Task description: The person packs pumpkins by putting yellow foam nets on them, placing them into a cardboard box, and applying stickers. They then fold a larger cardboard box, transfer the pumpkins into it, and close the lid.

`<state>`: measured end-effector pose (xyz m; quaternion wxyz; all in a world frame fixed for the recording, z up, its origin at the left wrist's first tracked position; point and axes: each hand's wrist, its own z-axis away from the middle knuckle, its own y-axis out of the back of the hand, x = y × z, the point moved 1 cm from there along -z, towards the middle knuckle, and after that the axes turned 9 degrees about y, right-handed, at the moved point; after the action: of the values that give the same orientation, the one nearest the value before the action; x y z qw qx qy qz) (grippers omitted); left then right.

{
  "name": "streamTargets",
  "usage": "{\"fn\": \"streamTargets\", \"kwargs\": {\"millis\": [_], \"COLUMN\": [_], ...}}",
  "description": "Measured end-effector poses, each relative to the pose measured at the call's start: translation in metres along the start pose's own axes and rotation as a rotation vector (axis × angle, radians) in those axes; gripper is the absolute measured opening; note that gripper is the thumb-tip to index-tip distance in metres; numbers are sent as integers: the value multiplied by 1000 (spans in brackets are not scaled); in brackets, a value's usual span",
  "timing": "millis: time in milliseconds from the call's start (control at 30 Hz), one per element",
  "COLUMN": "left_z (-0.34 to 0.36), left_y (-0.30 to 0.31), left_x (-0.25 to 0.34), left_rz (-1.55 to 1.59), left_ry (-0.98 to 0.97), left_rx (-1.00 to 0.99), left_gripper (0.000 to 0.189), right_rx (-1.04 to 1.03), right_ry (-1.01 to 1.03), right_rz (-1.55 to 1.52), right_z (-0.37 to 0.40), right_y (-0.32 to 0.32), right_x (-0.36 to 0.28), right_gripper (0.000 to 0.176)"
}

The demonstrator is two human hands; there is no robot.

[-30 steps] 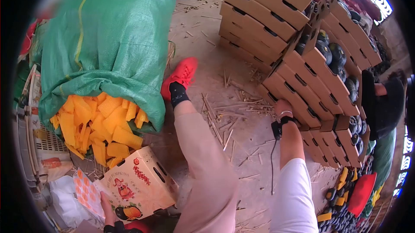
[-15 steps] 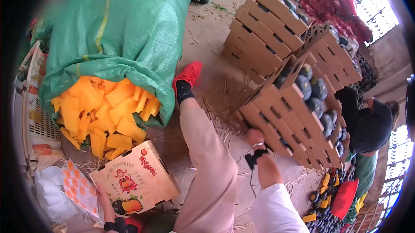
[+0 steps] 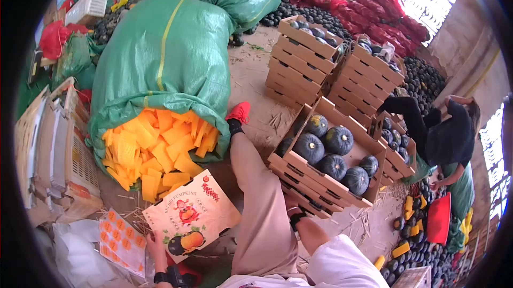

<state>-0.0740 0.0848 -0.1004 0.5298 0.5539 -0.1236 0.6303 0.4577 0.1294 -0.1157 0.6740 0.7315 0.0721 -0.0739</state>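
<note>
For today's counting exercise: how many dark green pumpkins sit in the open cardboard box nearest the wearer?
6 pumpkins: two at the back, two in the middle, two at the right. Another may be hidden at left.

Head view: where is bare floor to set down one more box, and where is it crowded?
Bare dirt floor lies between the big green woven sack and the stacked brown cardboard boxes. Crowded: around the open box of dark green pumpkins and the loose pumpkin pile at lower right.
</note>
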Motion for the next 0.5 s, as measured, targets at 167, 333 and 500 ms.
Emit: {"fn": "streamTargets", "kwargs": {"millis": [167, 333, 500], "left_z": [-27, -17, -6], "left_y": [18, 14, 24], "left_x": [-58, -26, 16], "left_rz": [-73, -127, -69], "left_ry": [22, -11, -258], "left_rx": [80, 170, 239], "left_gripper": [42, 36, 32], "right_rx": [-500, 376, 295], "right_ry": [247, 355, 51], "right_rz": [-137, 146, 359], "right_z": [5, -7, -28], "right_y": [129, 283, 272], "right_x": [-42, -111, -86], "right_gripper": [33, 15, 10]}}
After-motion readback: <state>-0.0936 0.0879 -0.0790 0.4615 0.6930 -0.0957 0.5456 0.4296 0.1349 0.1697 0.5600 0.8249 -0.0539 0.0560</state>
